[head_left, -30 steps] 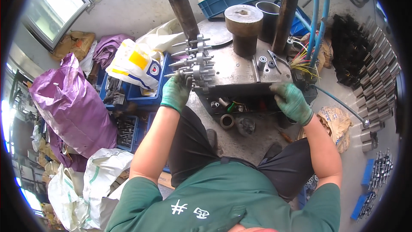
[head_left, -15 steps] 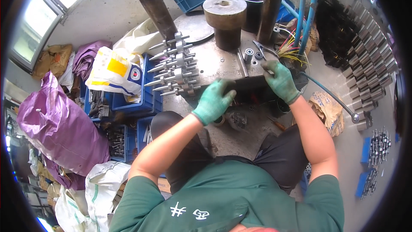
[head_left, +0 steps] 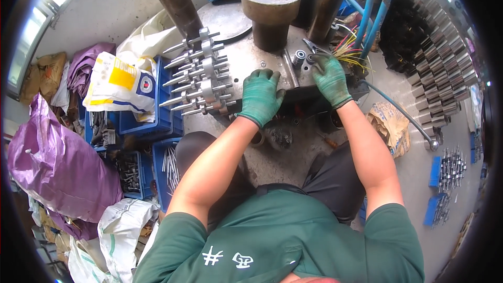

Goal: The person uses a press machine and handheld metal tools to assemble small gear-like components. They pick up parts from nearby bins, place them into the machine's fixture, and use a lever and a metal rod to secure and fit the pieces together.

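Note:
My left hand (head_left: 260, 97), in a green glove, lies over the front edge of the metal plate (head_left: 238, 55), fingers stretched out and nothing in them. My right hand (head_left: 332, 81), gloved alike, has its fingers curled at a small dark ring-shaped bearing (head_left: 310, 59) on the plate. A second small bearing (head_left: 299, 57) stands just left of it. Between my hands a metal rod (head_left: 291, 68) lies on the plate. Pliers (head_left: 310, 45) rest behind my right fingertips. On the plate's left side sits a row of shafts with thick collars (head_left: 208, 73).
A heavy round metal block (head_left: 270, 13) stands at the back, between two dark posts (head_left: 175, 0). Blue hoses (head_left: 377, 15) and yellow wires (head_left: 352, 52) are at the right. Blue crates (head_left: 166, 165) and a purple sack (head_left: 63, 162) crowd the left. Metal sleeves (head_left: 440, 57) are stacked far right.
My left hand has moved up onto the plate's edge and flattened out. My right hand has shifted to the bearing. The view has shifted slightly.

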{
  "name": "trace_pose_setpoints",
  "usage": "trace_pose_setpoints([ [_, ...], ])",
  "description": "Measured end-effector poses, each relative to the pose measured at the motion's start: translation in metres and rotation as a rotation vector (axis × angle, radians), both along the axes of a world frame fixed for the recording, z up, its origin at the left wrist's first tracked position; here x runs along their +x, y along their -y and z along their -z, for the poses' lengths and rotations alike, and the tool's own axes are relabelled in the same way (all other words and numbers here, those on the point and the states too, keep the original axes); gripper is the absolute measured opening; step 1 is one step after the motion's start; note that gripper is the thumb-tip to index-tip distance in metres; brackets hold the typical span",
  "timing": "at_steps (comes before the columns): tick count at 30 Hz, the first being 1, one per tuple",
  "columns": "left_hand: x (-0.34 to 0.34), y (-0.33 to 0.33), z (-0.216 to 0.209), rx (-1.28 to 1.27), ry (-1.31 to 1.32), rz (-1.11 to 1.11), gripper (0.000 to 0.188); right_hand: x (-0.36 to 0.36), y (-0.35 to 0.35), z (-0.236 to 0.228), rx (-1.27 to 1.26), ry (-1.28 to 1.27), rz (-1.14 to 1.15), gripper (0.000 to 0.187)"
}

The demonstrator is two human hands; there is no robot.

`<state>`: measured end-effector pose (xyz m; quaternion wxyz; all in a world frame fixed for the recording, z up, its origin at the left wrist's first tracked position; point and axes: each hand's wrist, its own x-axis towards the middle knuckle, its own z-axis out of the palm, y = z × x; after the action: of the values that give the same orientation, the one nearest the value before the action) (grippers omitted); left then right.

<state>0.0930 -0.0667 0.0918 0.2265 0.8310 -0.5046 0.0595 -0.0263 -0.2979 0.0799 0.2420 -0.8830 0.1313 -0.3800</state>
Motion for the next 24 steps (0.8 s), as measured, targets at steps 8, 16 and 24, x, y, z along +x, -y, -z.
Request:
trace_pose_setpoints([
  [8,-0.018,-0.016,-0.033,-0.471,-0.118,0.229,0.048,-0.014,0.030,-0.001,-0.036,-0.142,0.154,0.028],
  [16,-0.019,-0.190,-0.106,-0.879,0.026,0.290,0.033,-0.028,0.077,0.019,0.190,-0.169,-0.085,0.027],
  [24,0.027,-0.441,0.156,-0.387,-0.305,-0.901,0.032,-0.048,0.056,-0.008,0.327,-0.195,-0.135,0.019],
])
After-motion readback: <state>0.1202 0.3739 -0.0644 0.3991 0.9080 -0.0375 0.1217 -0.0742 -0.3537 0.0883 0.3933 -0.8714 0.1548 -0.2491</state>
